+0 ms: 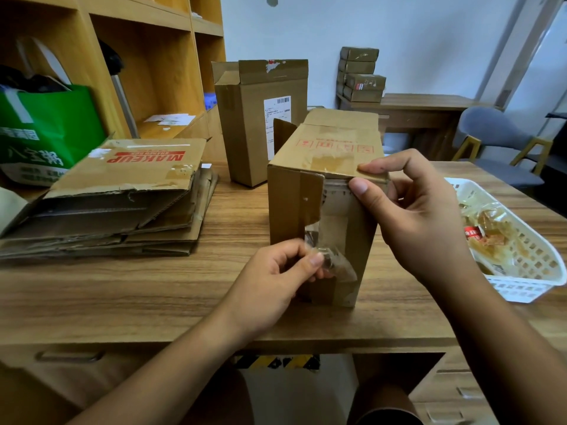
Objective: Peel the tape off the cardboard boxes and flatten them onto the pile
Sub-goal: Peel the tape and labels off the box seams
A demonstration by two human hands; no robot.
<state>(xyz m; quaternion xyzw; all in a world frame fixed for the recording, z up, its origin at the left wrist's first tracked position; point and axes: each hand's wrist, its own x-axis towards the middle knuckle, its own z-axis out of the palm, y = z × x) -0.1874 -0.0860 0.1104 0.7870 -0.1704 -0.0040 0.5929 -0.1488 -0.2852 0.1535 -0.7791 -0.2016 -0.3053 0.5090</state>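
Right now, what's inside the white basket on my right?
Crumpled wads of peeled clear and brownish tape lie in the white basket, with a red-and-white label scrap among them. The tape covers most of the floor, so anything underneath is hidden.

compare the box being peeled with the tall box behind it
The near box is gripped by the right hand, its tape pinched by the left hand; the tall box stands untouched. The tall box bears a white label, the near box red print. Both are brown cardboard.
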